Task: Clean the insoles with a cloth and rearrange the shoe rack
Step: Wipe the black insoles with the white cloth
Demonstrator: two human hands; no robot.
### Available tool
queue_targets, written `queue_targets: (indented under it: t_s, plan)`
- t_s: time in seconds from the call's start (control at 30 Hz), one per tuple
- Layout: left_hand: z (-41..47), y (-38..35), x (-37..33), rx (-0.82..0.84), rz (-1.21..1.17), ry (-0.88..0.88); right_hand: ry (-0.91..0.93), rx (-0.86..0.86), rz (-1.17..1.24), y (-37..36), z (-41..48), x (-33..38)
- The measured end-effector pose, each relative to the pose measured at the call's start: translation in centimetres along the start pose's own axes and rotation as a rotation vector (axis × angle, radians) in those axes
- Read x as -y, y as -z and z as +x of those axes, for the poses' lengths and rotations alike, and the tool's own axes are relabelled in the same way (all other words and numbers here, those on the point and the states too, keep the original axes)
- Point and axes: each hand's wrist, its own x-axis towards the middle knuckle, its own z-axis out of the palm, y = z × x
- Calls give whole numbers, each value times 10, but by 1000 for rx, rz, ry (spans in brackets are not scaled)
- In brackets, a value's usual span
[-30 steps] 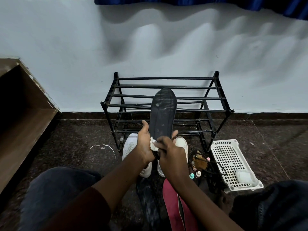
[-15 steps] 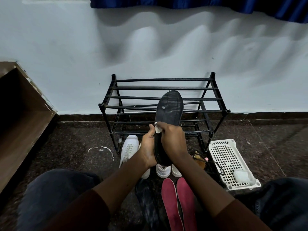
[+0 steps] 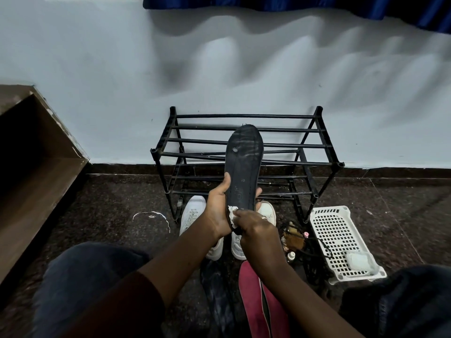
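The right hand (image 3: 256,225) curls its fingers (image 3: 240,213) round a crumpled white cloth (image 3: 231,215) and presses it on the heel end of the black insole (image 3: 244,164). The left hand (image 3: 218,211) grips the insole's lower half, thumb up the left edge. The insole stands upright, toe up, matte and pale-streaked, before the black tubular shoe rack (image 3: 244,116). Under the hands are white sneakers (image 3: 192,213). Nearer the person lie red insoles (image 3: 251,301). To the right, a perforated white plastic basket (image 3: 339,230) holds a white pad (image 3: 358,261).
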Motion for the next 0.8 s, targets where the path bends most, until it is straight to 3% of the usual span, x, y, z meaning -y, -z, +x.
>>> queue_targets:
  t_s: [0.2, 0.33, 0.5, 0.8]
  plan:
    - [0, -2, 2, -32, 67, 55, -106, 76, -144, 5, 40, -14]
    - [2, 1, 6, -40, 70, 39, -255, 16, -76, 3, 45, -18]
    - [1, 3, 3, -95, 38, 13, -223, -13, -10, -5, 10, -5]
    - [2, 0, 1, -79, 14, 7, -159, -48, -130, -3, 9, -2]
